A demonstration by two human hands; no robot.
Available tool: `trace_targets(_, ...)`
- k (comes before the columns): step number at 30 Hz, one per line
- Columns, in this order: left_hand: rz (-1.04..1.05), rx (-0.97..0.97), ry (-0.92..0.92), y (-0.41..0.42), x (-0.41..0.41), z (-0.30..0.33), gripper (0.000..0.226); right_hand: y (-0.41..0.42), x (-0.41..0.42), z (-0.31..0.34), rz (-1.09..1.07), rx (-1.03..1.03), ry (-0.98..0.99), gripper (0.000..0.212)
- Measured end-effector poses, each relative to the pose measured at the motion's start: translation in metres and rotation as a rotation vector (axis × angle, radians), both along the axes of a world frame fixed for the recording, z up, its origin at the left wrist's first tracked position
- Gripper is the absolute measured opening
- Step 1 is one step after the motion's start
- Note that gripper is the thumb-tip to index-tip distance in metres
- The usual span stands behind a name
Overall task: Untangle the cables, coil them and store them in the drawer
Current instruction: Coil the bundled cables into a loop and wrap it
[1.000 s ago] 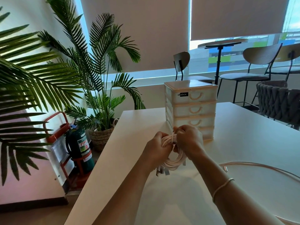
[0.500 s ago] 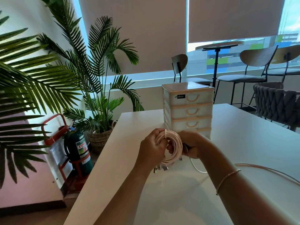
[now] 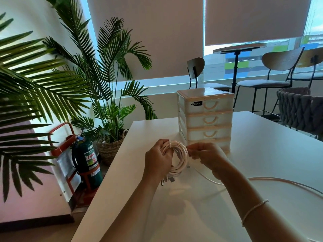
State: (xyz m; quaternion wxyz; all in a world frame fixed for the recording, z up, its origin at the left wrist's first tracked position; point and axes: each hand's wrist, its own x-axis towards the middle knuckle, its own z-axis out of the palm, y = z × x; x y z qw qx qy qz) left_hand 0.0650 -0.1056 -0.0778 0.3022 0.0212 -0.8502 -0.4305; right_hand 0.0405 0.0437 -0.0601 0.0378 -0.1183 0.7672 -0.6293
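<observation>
Coil (image 3: 178, 158) now upright, gripped in your left hand (image 3: 160, 160); right hand (image 3: 205, 155) shifted aside, pinching loose cable (image 3: 262, 179). Keep winding; drawers (image 3: 206, 119) closed.

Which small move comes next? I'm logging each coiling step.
Probably wrap the next loop: the left hand grips the white cable coil, the right hand pinches the strand beside it, and loose cable trails across the table.

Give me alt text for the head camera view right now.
The left hand grips a coil of white cable above a white table, while the right hand pinches the cable at the coil's edge. A small drawer unit stands just behind, all visible drawers closed; another cable lies loose on the right.
</observation>
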Motion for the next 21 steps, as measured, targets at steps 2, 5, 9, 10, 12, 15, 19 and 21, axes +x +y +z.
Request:
trace_targets(2, -0.004, 0.014, -0.009, 0.0, 0.0, 0.0, 0.024, -0.001, 0.001, -0.002, 0.028, 0.007, -0.017, 0.013)
trace_targets(5, -0.018, 0.026, -0.023, 0.001, -0.001, 0.002, 0.024, 0.001, 0.0, -0.006, 0.055, 0.008, -0.061, 0.018)
trace_targets(9, -0.03, 0.009, -0.022, 0.003, 0.001, 0.003, 0.023, 0.005, -0.004, -0.009, 0.078, 0.016, -0.124, 0.015)
trace_targets(10, -0.03, 0.002, -0.018, 0.004, 0.001, 0.003, 0.023, 0.005, -0.004, -0.008, 0.09, 0.023, -0.129, 0.015)
trace_targets(12, -0.037, 0.002, -0.023, 0.003, 0.002, 0.004, 0.022, 0.006, -0.005, -0.007, 0.119, 0.015, -0.149, 0.015)
trace_targets(15, -0.074, 0.041, -0.053, 0.002, 0.002, 0.004, 0.021, 0.007, -0.007, -0.009, 0.153, -0.053, -0.221, 0.016)
trace_targets(19, -0.108, 0.049, -0.058, 0.003, 0.004, 0.005, 0.018, 0.006, -0.008, -0.013, 0.161, -0.103, -0.27, 0.014)
trace_targets(21, -0.12, 0.074, -0.063, 0.002, 0.004, 0.005, 0.018, 0.006, -0.01, -0.014, 0.152, -0.121, -0.27, 0.012)
